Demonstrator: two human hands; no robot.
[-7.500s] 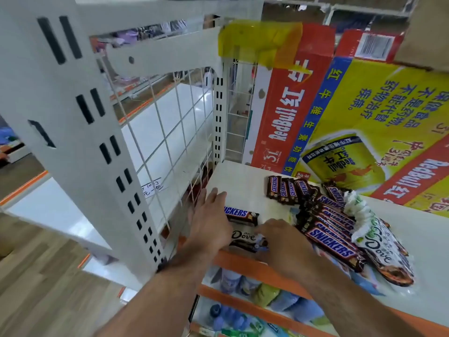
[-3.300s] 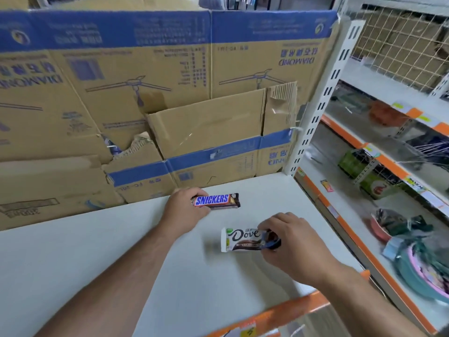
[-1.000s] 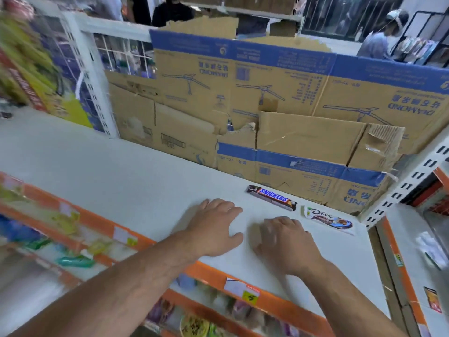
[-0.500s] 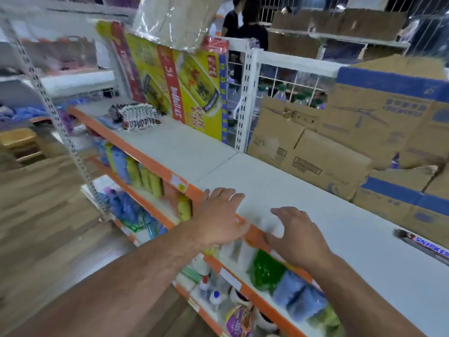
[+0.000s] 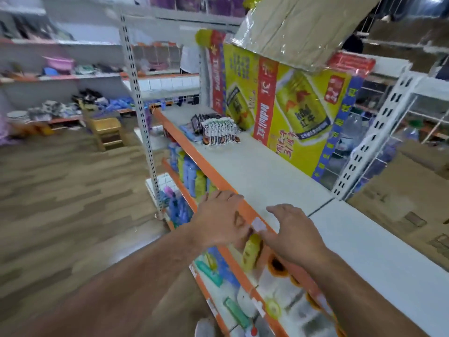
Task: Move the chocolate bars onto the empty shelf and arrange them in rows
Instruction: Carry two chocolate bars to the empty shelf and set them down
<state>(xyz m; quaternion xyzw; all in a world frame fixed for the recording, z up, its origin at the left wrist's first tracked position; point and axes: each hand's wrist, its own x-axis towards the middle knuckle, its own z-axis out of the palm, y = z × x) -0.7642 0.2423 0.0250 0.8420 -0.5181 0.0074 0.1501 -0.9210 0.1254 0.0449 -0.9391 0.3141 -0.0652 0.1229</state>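
Both hands are empty. The left hand point(image 5: 220, 218) hovers over the orange front edge point(image 5: 194, 152) of the shelving with its fingers point(image 5: 227, 197) loosely spread. The right hand point(image 5: 290, 233) hangs just beside it, palm down and fingers relaxed, above the front of the white left-hand shelf point(image 5: 262, 171). A second ago both palms lay flat on the empty shelf point(image 5: 379, 251), close to the Snickers bar and the Dove bar set down by the cardboard point(image 5: 398, 198). Half a second ago only the Snickers bar showed at the right border. Now the view has swung further left and neither placed bar is in the frame. The remaining chocolate bars point(image 5: 218, 131) have come nearer and larger, a pile at the far end of the left-hand shelf, just in front of the yellow Red Bull carton point(image 5: 286, 110) and well apart from both hands. Coloured bottles point(image 5: 192, 171) stand on the shelf below, blurred by the turn of the head.
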